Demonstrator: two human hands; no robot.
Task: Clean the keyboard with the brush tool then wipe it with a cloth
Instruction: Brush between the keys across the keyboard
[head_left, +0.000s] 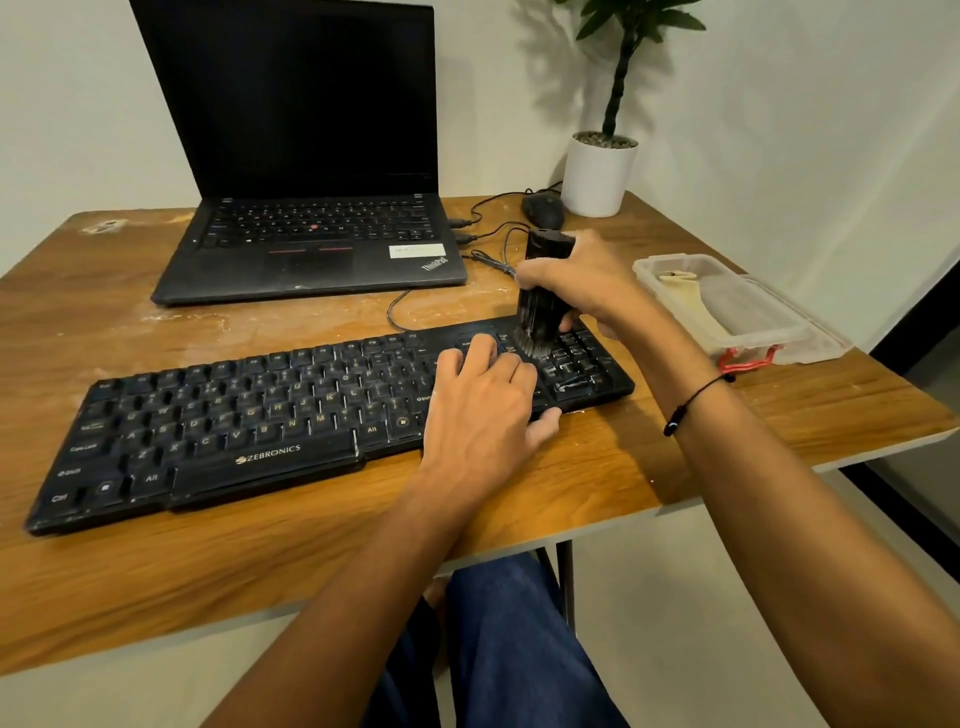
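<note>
Under both forearms spreads the wooden table (675, 467), and beyond the hands stands an open laptop (311, 249), its screen dark. The black keyboard (234, 426) lies flat across the table, most of it stretching away to the left of the left hand (483, 410), which rests on its right-hand part with fingers spread and nearly straight — pressing down, not gripping. It looks light enough to skid on the smooth wood, so that flat hold seems the right one; the keycaps probably wobble and could pop off under hard scrubbing. Off to the right of the right wrist sits a clear plastic box (779, 332) with a pale cloth (685, 296) inside, untouched. Above the left fingertips the right hand (582, 283) is wrapped round the dark brush tool (540, 291), held upright — stiff body, soft bristles touching the keys beside the number pad. Gripped mid-body like this, it should steer easily with light pressure.
</note>
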